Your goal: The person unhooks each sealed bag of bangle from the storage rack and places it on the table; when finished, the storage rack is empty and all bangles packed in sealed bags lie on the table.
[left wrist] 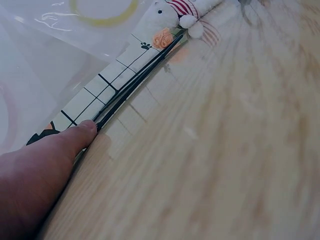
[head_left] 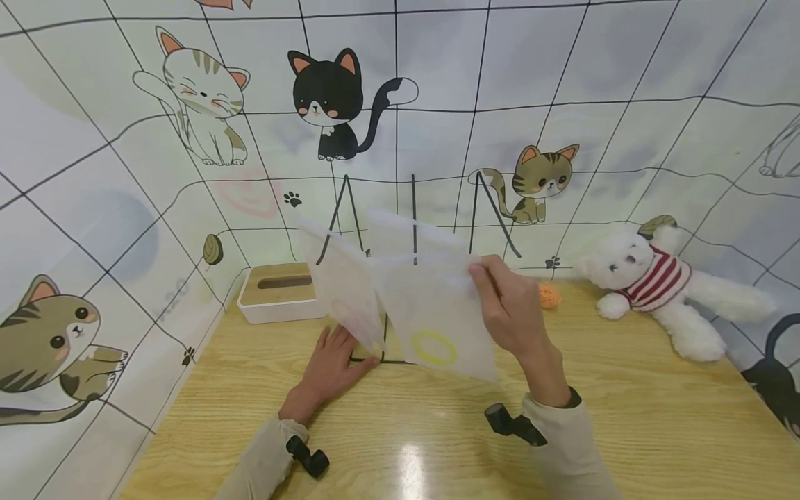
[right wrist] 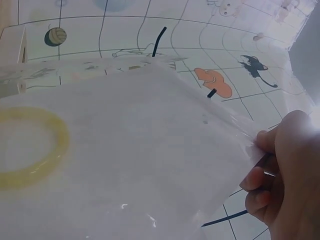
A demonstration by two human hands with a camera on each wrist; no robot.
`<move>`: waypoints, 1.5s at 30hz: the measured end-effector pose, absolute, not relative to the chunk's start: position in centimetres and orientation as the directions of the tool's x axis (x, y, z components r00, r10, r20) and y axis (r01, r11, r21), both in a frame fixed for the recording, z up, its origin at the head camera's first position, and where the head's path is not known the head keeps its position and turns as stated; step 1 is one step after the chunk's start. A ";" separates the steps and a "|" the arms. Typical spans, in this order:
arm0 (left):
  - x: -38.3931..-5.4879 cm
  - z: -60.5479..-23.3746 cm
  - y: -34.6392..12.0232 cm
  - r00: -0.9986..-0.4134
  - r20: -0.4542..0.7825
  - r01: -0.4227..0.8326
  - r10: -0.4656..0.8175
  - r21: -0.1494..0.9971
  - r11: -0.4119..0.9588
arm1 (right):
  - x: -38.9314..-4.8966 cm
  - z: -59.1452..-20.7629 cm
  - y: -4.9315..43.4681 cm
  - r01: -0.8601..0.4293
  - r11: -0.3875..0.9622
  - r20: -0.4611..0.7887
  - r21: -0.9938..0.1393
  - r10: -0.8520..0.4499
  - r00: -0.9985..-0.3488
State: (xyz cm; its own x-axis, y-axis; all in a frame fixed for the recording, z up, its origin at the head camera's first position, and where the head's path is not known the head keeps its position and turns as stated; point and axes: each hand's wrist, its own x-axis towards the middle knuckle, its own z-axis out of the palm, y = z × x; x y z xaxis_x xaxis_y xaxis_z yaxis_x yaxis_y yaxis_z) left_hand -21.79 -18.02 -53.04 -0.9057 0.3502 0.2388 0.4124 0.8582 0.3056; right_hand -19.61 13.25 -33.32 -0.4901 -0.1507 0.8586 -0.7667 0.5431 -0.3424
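A: Left to right, quick. Left edge?
B: White box (head_left: pixel 256 314) with a wooden lid, on the table (head_left: pixel 625 417). Then the left hand (head_left: pixel 331 364): fingers extended, grasping nothing, thumb against the base of the black wire stand (head_left: pixel 414 208).
A: Bags?
B: Left bag (head_left: pixel 344 278), filmy, with something faint pink, at the stand. Right bag (head_left: pixel 431 298), with a yellow ring (right wrist: pixel 62 140) showing, raised in front of the stand. Can't tell if either is hooked on a wire.
A: Right hand (head_left: pixel 512 309)?
B: Pinching the right bag's upper right edge, thumb against fingers.
A: Handling?
B: Likely very light, floppy, a bit slippery; could crease or tear. I'd hold it by a top corner or edge, clear of the ring.
A: Far right?
B: Orange bundle (head_left: pixel 550 296), then plush bear (head_left: pixel 656 285).
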 end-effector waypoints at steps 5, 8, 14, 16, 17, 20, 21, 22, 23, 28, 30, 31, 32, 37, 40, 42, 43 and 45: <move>-21.7 -53.0 -18.0 -0.910 0.229 0.407 0.347 0.323 0.854 | -19.5 -33.3 13.4 -0.761 0.546 0.852 -0.351 -0.152 -0.502; -21.7 -53.0 -18.0 -0.910 0.230 0.406 0.344 0.336 0.850 | -19.4 -33.2 13.5 -0.766 0.539 0.854 -0.350 -0.153 -0.498; -21.6 -52.9 -18.0 -0.910 0.237 0.405 0.339 0.344 0.847 | -19.3 -32.9 13.7 -0.782 0.516 0.860 -0.349 -0.156 -0.486; -21.6 -52.9 -18.0 -0.910 0.237 0.405 0.339 0.343 0.847 | -19.3 -32.8 13.9 -0.786 0.508 0.860 -0.352 -0.157 -0.486; -21.6 -52.9 -18.0 -0.910 0.236 0.405 0.340 0.342 0.848 | -19.2 -32.7 14.1 -0.787 0.507 0.861 -0.351 -0.157 -0.484; -21.6 -52.8 -18.0 -0.912 0.229 0.401 0.339 0.336 0.852 | -19.2 -32.6 14.5 -0.786 0.511 0.865 -0.348 -0.148 -0.479; -21.6 -52.8 -18.0 -0.913 0.228 0.400 0.339 0.334 0.853 | -19.2 -32.6 14.6 -0.784 0.512 0.864 -0.352 -0.144 -0.482; -21.6 -52.8 -18.0 -0.913 0.227 0.400 0.339 0.332 0.854 | -19.2 -32.5 14.8 -0.781 0.513 0.865 -0.355 -0.136 -0.483; -21.6 -52.9 -18.0 -0.913 0.227 0.400 0.340 0.330 0.855 | -19.1 -32.5 14.8 -0.782 0.510 0.868 -0.358 -0.126 -0.480; -21.6 -52.9 -18.0 -0.907 0.240 0.412 0.347 0.325 0.851 | -18.9 -32.2 15.0 -0.794 0.472 0.876 -0.384 -0.085 -0.474; -21.6 -52.9 -18.0 -0.904 0.246 0.416 0.349 0.328 0.848 | -18.8 -32.2 15.0 -0.803 0.458 0.882 -0.382 -0.080 -0.465; -21.6 -52.8 -18.0 -0.903 0.249 0.418 0.349 0.331 0.846 | -18.8 -32.2 14.9 -0.807 0.454 0.886 -0.377 -0.078 -0.458; -21.6 -52.8 -18.0 -0.901 0.255 0.422 0.350 0.333 0.843 | -18.8 -32.2 14.9 -0.815 0.448 0.891 -0.368 -0.081 -0.447; -21.5 -52.7 -17.9 -0.901 0.257 0.423 0.348 0.347 0.837 | -18.7 -32.1 14.9 -0.849 0.411 0.921 -0.332 -0.052 -0.385; -21.4 -52.7 -17.9 -0.902 0.255 0.421 0.347 0.350 0.837 | -18.6 -31.9 14.8 -0.854 0.392 0.928 -0.342 -0.004 -0.373; -21.4 -52.7 -18.0 -0.903 0.252 0.419 0.347 0.351 0.837 | -18.4 -31.9 14.8 -0.855 0.382 0.927 -0.352 0.016 -0.374; -21.4 -52.7 -18.0 -0.904 0.251 0.418 0.346 0.350 0.838 | -18.3 -31.8 14.8 -0.856 0.373 0.926 -0.357 0.020 -0.377; -21.5 -52.7 -18.0 -0.904 0.252 0.418 0.346 0.345 0.841 | -18.2 -31.8 14.8 -0.861 0.356 0.923 -0.364 0.015 -0.384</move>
State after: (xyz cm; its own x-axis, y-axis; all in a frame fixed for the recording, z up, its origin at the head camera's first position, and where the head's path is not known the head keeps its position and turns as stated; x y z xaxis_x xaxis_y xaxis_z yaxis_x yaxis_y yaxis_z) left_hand -21.47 -17.99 -52.69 -0.9039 0.3461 0.2515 0.4178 0.8407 0.3446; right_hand -18.24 14.83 -31.79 -0.3836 0.0154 0.9234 -0.8608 0.3562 -0.3636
